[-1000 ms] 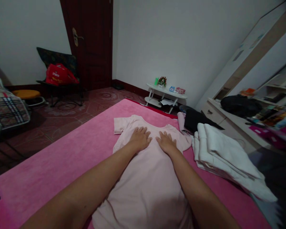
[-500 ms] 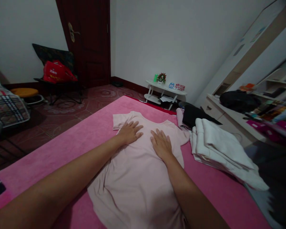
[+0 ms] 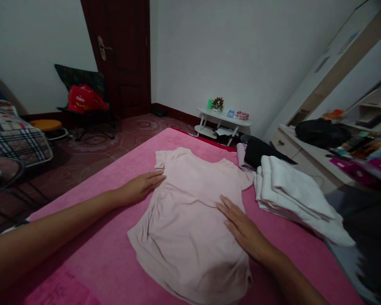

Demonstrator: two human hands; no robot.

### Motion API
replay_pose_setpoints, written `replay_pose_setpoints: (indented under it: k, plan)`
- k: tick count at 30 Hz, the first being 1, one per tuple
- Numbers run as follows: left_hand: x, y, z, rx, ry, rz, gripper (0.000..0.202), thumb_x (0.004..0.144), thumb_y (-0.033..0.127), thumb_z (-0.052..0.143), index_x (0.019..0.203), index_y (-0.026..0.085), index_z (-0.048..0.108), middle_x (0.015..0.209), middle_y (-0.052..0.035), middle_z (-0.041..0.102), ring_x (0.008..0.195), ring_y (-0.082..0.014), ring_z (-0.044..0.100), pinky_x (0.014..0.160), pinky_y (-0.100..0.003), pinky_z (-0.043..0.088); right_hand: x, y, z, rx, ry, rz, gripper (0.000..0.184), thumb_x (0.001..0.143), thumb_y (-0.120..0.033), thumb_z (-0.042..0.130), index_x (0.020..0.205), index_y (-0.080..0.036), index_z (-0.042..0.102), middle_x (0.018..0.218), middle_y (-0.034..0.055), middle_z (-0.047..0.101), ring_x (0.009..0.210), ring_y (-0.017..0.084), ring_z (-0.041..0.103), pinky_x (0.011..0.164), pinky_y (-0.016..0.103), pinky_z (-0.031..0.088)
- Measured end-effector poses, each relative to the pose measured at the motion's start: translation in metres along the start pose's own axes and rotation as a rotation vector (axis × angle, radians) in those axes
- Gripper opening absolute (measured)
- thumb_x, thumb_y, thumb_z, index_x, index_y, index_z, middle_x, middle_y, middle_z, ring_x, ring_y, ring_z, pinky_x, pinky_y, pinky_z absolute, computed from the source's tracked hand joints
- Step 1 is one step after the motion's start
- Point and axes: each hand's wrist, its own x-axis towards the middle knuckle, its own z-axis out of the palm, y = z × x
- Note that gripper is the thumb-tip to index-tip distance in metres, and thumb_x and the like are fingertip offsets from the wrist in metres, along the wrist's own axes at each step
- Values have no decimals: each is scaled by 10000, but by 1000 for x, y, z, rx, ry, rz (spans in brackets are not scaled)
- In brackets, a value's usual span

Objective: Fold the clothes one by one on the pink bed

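A pale pink short-sleeved T-shirt (image 3: 190,228) lies spread on a bright pink bedspread (image 3: 108,250), its neckline towards the far end. Wrinkles cross its middle and left side. At the shirt's left edge, just below the sleeve, my left hand (image 3: 142,186) rests with fingers stretched out, the fingertips touching the fabric. My right hand (image 3: 241,226) lies on the right side of the shirt, fingers extended and slightly apart. Neither hand grips anything.
Folded white cloth (image 3: 298,195) is stacked on the right of the bed, beside dark folded clothing (image 3: 263,152). Beyond the bed stands a small white table (image 3: 224,116). A chair with a red bag (image 3: 85,99) is by the door, and a drawer cabinet (image 3: 287,142) is at the right.
My left hand has slid left from the shirt's chest to its side edge. My right hand has moved nearer to me and to the right. The view has shifted slightly left.
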Motion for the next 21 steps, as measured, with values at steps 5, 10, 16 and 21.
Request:
replay_pose_setpoints:
  k: [5,10,16,21]
  plan:
    - [-29,27,-29,-100,-112,120,413,960,264,425,1355,352,506,1468,-35,426,1296,-227,460,1055,-358,413,-59,33,-18,-27,129,-45,468,892,-175,406,1291,-353,572,1419,39,492,1293,219,476,1043,461,436]
    - [-25,58,-28,-118,-156,288,477,930,161,449,1359,365,495,1454,-47,445,1320,-237,429,1083,-387,382,-64,24,-14,-15,147,-137,527,871,-121,423,1320,-372,538,1421,29,491,1296,204,472,1036,425,451]
    - [5,60,3,-154,-102,354,381,934,161,436,1270,277,575,1369,-109,523,1273,-240,479,1083,-406,369,-29,10,-7,38,178,-238,350,914,-158,444,1165,-293,647,1325,71,587,1265,197,507,1045,459,426]
    - [5,84,-19,-355,-181,339,279,959,328,426,1113,215,629,1170,-129,646,1099,-239,598,1015,-366,423,-33,-12,-18,65,76,-212,277,916,-185,447,1106,-250,638,1282,91,618,1232,204,540,1093,531,333]
